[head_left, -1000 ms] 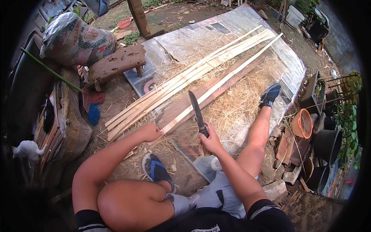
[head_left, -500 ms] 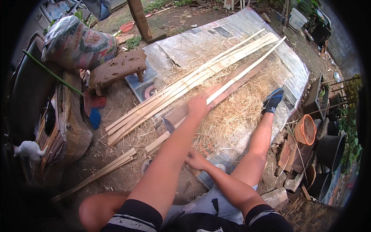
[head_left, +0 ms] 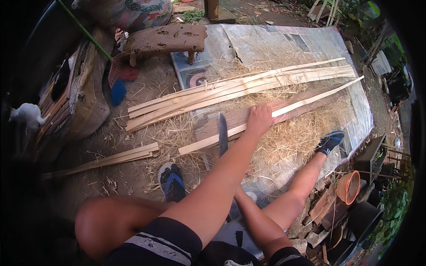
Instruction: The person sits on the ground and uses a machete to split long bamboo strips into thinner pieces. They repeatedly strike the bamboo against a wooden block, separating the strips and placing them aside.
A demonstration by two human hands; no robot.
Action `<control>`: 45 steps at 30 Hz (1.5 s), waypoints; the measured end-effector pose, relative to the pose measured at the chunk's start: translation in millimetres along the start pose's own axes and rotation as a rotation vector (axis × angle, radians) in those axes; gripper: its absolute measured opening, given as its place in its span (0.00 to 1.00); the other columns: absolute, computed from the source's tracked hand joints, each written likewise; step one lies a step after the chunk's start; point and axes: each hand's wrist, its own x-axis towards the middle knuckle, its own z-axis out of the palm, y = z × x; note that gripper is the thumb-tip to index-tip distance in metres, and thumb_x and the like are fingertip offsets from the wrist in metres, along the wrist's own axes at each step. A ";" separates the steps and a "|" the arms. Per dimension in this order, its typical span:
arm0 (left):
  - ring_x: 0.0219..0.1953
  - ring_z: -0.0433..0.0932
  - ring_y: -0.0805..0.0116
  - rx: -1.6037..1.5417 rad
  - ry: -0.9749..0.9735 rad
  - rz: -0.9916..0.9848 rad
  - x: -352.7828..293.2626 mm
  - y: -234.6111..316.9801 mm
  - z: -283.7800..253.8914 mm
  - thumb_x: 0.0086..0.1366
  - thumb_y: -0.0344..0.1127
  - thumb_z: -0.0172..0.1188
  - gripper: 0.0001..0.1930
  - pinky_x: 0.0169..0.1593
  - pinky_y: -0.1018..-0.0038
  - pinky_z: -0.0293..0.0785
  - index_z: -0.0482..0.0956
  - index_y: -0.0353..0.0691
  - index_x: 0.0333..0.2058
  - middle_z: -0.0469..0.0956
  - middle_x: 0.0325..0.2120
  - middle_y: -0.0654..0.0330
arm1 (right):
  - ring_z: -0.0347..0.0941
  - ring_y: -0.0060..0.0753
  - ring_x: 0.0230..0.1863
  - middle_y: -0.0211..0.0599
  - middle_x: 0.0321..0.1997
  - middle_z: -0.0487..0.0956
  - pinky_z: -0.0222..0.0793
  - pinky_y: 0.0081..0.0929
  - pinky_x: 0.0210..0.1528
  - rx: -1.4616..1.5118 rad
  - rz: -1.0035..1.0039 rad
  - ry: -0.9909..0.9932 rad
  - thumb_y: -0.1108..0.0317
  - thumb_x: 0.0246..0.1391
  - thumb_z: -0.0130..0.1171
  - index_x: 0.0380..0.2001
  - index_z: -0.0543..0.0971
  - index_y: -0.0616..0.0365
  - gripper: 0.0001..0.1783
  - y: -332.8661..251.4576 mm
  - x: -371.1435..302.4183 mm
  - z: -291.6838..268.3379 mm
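My left hand (head_left: 261,117) is closed over a long pale strip of split bamboo or wood (head_left: 310,98), pressing it against a brown plank (head_left: 208,122). The strip slants from the near left up to the far right. Beside its near part, a knife blade (head_left: 222,133) points away from me, rising from behind my left forearm. My right forearm (head_left: 257,217) runs in under the left one, so my right hand is hidden; the knife is in line with it. Past the plank lies a bundle of similar pale strips (head_left: 239,88).
Curly shavings (head_left: 288,137) cover the plank's surroundings and the printed sheet (head_left: 275,42) beneath. A low brown bench (head_left: 164,40), a broom (head_left: 117,88) and a white cat (head_left: 27,114) are at the left. More strips (head_left: 124,156) lie near left. An orange pot (head_left: 348,187) stands at the right.
The view has turned, so the strips lie more level and my left foot's sandal shows. My right hand has gone behind my left forearm, and more of the knife blade shows.
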 end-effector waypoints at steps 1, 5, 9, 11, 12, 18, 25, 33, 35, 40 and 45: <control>0.51 0.75 0.60 0.016 -0.011 0.001 0.0 0.8 -0.6 0.65 0.54 0.63 0.23 0.57 0.59 0.66 0.79 0.39 0.46 0.79 0.43 0.58 | 0.60 0.45 0.73 0.47 0.74 0.64 0.56 0.44 0.74 0.038 0.058 -0.074 0.58 0.56 0.71 0.69 0.65 0.60 0.42 0.3 4.7 -4.6; 0.50 0.78 0.57 0.100 -0.048 0.007 6.9 9.5 5.0 0.69 0.50 0.58 0.18 0.55 0.57 0.70 0.78 0.41 0.45 0.80 0.45 0.55 | 0.68 0.34 0.52 0.38 0.56 0.72 0.65 0.33 0.55 -0.308 -0.156 0.083 0.61 0.67 0.60 0.60 0.72 0.61 0.24 16.7 -6.7 36.8; 0.45 0.80 0.57 0.158 -0.102 0.052 4.5 -6.8 5.3 0.67 0.39 0.58 0.11 0.46 0.60 0.78 0.82 0.42 0.43 0.79 0.41 0.57 | 0.75 0.30 0.45 0.36 0.46 0.79 0.72 0.31 0.51 -0.270 -0.194 0.229 0.61 0.67 0.61 0.56 0.76 0.63 0.21 -8.3 -10.8 14.2; 0.44 0.82 0.57 0.063 -0.109 0.101 14.9 10.0 11.6 0.66 0.35 0.57 0.09 0.41 0.61 0.82 0.82 0.42 0.41 0.80 0.40 0.57 | 0.77 0.33 0.48 0.38 0.46 0.80 0.72 0.34 0.56 -0.005 -0.156 0.205 0.59 0.64 0.65 0.56 0.76 0.65 0.25 -22.2 -13.1 -50.6; 0.43 0.82 0.56 0.072 -0.136 0.078 14.0 -0.2 13.7 0.66 0.36 0.57 0.09 0.39 0.62 0.82 0.82 0.42 0.41 0.81 0.41 0.56 | 0.76 0.37 0.52 0.41 0.51 0.80 0.71 0.36 0.58 -0.070 -0.107 0.260 0.58 0.59 0.68 0.58 0.75 0.64 0.28 -26.7 -10.4 -51.5; 0.42 0.85 0.56 0.033 -0.155 0.063 11.7 -8.7 11.3 0.66 0.35 0.56 0.09 0.38 0.62 0.84 0.82 0.42 0.40 0.82 0.43 0.56 | 0.78 0.46 0.55 0.48 0.54 0.81 0.73 0.38 0.58 -0.329 -0.358 0.487 0.56 0.50 0.73 0.54 0.77 0.65 0.33 -39.7 -23.1 -20.0; 0.44 0.84 0.57 0.009 -0.174 0.095 17.0 3.6 9.1 0.66 0.35 0.55 0.09 0.42 0.63 0.84 0.82 0.44 0.41 0.83 0.42 0.58 | 0.77 0.42 0.58 0.47 0.56 0.80 0.71 0.39 0.61 -0.454 -0.294 0.419 0.53 0.51 0.73 0.60 0.75 0.65 0.38 -10.4 -21.7 -26.3; 0.47 0.84 0.56 0.001 -0.260 0.067 18.0 -2.5 3.4 0.69 0.38 0.54 0.11 0.46 0.60 0.82 0.83 0.43 0.42 0.83 0.45 0.58 | 0.75 0.25 0.39 0.31 0.40 0.79 0.72 0.26 0.45 -0.190 -0.130 0.013 0.60 0.69 0.59 0.57 0.74 0.60 0.20 -29.4 -20.3 62.9; 0.46 0.84 0.56 0.002 -0.270 0.091 21.0 0.7 -6.9 0.70 0.40 0.53 0.12 0.46 0.61 0.82 0.83 0.43 0.43 0.84 0.44 0.57 | 0.74 0.22 0.36 0.30 0.38 0.79 0.71 0.27 0.42 -0.019 -0.097 -0.035 0.60 0.69 0.59 0.54 0.74 0.60 0.18 -7.6 -15.2 68.4; 0.47 0.84 0.56 -0.137 -0.357 0.024 22.5 -7.4 -22.7 0.74 0.46 0.49 0.18 0.46 0.60 0.82 0.85 0.43 0.43 0.85 0.43 0.56 | 0.73 0.35 0.63 0.46 0.60 0.78 0.67 0.34 0.66 -0.466 0.151 0.154 0.57 0.58 0.69 0.59 0.76 0.61 0.30 -72.5 -2.1 -21.7; 0.46 0.84 0.55 -0.152 -0.359 0.006 21.6 -16.7 -23.2 0.76 0.50 0.47 0.20 0.46 0.59 0.81 0.85 0.44 0.43 0.86 0.43 0.57 | 0.70 0.45 0.67 0.49 0.62 0.77 0.64 0.40 0.68 -0.624 -0.371 0.544 0.55 0.55 0.70 0.61 0.73 0.63 0.35 -52.1 -1.3 9.6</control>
